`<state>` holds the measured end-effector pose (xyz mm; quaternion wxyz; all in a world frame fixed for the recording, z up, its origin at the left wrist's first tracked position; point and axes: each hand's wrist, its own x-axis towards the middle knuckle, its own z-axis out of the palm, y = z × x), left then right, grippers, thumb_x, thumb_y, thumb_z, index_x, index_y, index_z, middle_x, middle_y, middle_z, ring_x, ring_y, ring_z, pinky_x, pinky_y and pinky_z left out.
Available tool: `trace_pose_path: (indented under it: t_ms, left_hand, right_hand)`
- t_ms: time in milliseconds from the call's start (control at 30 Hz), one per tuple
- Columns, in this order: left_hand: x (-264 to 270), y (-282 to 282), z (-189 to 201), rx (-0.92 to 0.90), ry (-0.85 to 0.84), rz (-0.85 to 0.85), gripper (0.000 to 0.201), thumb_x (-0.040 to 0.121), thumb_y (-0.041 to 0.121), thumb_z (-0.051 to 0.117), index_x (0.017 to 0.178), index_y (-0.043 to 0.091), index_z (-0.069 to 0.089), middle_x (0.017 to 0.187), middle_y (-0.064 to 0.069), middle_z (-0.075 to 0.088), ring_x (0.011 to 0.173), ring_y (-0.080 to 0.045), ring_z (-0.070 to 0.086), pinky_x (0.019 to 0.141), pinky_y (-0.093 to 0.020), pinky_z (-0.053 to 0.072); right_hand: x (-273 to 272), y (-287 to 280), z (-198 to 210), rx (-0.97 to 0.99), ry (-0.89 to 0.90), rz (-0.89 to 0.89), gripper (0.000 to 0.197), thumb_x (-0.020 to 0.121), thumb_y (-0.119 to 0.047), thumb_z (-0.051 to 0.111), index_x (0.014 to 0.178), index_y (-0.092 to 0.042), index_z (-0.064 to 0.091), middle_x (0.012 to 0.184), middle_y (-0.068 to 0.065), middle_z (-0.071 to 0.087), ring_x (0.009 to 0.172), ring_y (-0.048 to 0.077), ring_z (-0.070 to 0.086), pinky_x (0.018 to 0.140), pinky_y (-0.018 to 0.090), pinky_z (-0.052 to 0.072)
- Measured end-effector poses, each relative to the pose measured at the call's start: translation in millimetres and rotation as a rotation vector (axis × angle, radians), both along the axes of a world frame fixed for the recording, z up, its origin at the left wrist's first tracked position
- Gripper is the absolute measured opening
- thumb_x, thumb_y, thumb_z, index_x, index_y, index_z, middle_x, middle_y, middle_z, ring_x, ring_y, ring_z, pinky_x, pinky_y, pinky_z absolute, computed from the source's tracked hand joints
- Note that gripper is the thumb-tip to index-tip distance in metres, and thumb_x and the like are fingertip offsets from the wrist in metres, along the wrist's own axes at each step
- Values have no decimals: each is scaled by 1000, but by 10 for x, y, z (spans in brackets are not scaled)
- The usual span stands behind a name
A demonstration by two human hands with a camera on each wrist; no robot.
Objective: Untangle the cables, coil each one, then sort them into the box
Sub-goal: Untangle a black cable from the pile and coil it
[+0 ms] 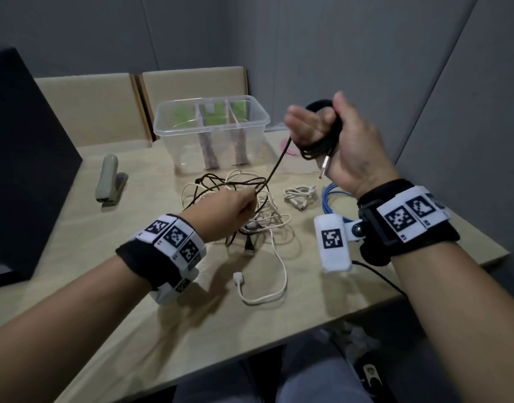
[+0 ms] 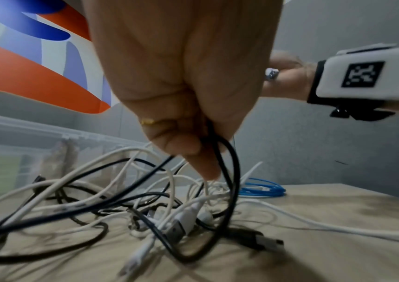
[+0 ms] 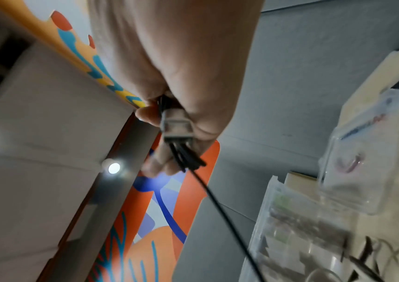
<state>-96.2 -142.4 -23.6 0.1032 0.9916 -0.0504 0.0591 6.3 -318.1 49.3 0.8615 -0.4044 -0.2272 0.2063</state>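
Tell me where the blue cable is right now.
In the head view the blue cable lies coiled on the table, right of the tangle, beneath the raised right hand.

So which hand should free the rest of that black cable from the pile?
Left, probably. The left hand already pinches the black cable at the pile; the right hand is raised, holding the coil.

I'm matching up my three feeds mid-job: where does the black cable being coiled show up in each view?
Head: the black cable is looped round the right hand, upper right of centre, running down-left to the left hand.
Left wrist: pinched in the left hand's fingers, centre.
Right wrist: gripped in the right hand, its strand trailing down to the right.
Shared landmark: the clear plastic box, also at left wrist and right wrist.
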Motion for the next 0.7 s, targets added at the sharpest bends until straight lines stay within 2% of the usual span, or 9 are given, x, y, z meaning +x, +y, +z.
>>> trace_pose_path:
  t_ms: [100,233,333,400,467,533,567,633,700]
  left_hand:
    - [-20,15,3,5,220,-41,10,91,25,54,85,21,48,77,6,57,73,-18,58,66,-30,45]
    - [-23,55,180,-17,198,-96,11,93,28,53,89,19,58,84,2,60,75,-17,57,71,-30,47]
    - [-35,49,359,-102,18,-101,16,93,24,53,94,12,63,86,3,54,74,-14,51,67,-21,38]
    - [-44,50,481,-198,-105,-48,12,94,21,52,94,13,61,79,6,55,64,-4,50,58,-13,36]
    - [-30,61,587,-260,-239,18,9,95,19,51,92,16,59,74,10,57,58,4,48,52,-7,34]
    - [-15,70,694,-278,-379,57,9,95,19,51,92,15,59,71,8,58,58,3,49,53,-7,35]
    - [-8,75,747,-261,-442,65,11,95,20,52,93,14,60,71,7,58,59,-1,52,56,-9,36]
    - [3,91,832,-194,-525,64,14,94,21,53,95,11,63,75,2,62,66,-15,58,69,-21,42]
    - [14,121,863,-122,-525,57,15,94,22,53,98,12,64,80,-2,66,72,-19,60,75,-31,47]
  right_hand:
    - [43,29,-5,-7,-44,-102,34,102,-26,38,76,-9,52,109,18,65,104,25,66,94,36,51]
    - [8,73,-164,-607,-491,-438,28,99,-29,43,84,-16,63,85,-13,64,75,-5,55,67,11,41]
    - [27,65,-294,-1006,-807,-423,28,100,-26,41,99,-10,64,110,7,66,102,15,58,80,24,40]
    - [-6,73,-345,-1145,-887,-328,29,101,-24,39,103,-6,61,107,11,67,92,18,60,82,31,41]
    - [-68,93,-370,-1132,-802,-216,32,101,-31,35,99,-8,58,85,5,69,71,23,61,69,39,49]
    - [-123,96,-380,-1078,-680,-143,44,99,-48,34,89,-14,59,68,3,61,69,33,62,43,28,45]
    - [-144,94,-377,-1065,-664,-115,48,95,-57,37,84,-16,59,65,3,58,66,30,60,38,21,38]
    - [-172,94,-378,-1026,-677,-60,47,90,-60,46,78,-17,56,57,-1,57,59,19,58,37,20,34]
    - [-185,89,-357,-891,-614,-12,39,94,-49,48,74,-15,50,44,-7,48,52,13,58,44,34,47]
